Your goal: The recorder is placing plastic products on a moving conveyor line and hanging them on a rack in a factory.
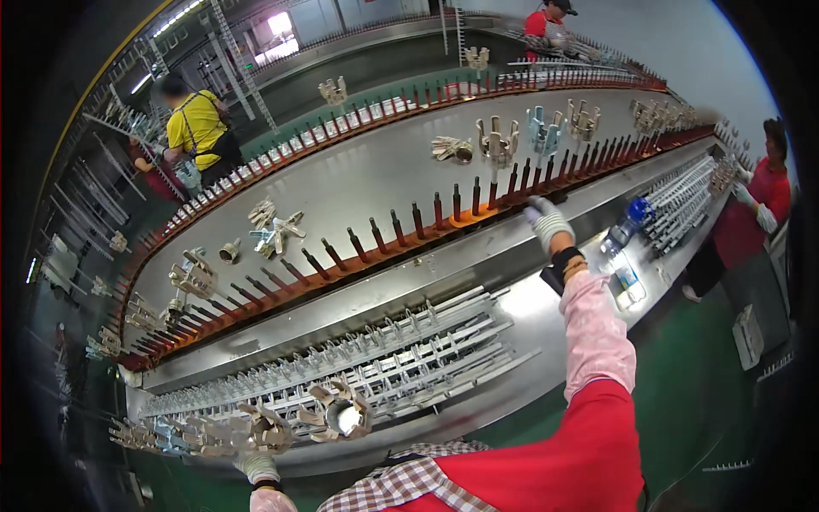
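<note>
At the lower left, my gloved left hand [258,467] closes against the underside of a nested stack of beige pronged holders [339,412]; most of its fingers are hidden by them. My gloved right hand [548,222] reaches forward to the near row of dark upright pins [456,203]. Its fingers are stretched out and somewhat blurred, with nothing visible in them. Just beyond it, a beige crown-shaped holder [497,142] stands on a pin, and a pale blue holder [546,130] is farther along the row.
Metal racks [341,354] lie on the steel ledge before me. Loose holders [275,230] rest on the central steel surface, inside the looping pin track. A blue-capped bottle [627,224] lies at right. Co-workers stand at right [762,200], far left [200,132] and back [550,30].
</note>
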### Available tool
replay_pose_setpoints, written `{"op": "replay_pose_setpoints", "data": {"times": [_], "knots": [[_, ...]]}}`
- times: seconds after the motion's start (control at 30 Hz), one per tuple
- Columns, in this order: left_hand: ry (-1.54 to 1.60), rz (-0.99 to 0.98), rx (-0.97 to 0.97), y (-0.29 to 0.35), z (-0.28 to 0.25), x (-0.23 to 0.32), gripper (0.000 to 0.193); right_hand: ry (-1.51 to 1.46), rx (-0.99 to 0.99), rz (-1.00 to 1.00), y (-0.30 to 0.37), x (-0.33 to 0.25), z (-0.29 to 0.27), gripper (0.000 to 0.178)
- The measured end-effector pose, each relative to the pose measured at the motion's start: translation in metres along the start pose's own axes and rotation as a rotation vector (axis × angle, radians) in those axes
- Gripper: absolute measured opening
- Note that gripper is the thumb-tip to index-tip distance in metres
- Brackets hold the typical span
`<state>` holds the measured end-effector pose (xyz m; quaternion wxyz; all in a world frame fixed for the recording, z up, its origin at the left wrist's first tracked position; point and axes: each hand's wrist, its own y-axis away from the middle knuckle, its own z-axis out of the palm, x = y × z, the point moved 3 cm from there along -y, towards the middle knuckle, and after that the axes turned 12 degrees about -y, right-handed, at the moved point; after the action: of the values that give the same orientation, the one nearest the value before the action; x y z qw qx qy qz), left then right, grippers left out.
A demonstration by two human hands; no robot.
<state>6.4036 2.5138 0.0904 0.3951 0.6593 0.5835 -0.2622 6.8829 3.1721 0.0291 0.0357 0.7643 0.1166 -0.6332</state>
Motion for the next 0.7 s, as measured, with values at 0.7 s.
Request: {"op": "replay_pose_setpoints", "data": {"times": [0.7], "knots": [[0.413, 0.114, 0.592, 0.051, 0.007, 0.046, 0.040, -0.464, 0.325, 0.294, -0.146, 0.048, -0.011, 0.039]]}}
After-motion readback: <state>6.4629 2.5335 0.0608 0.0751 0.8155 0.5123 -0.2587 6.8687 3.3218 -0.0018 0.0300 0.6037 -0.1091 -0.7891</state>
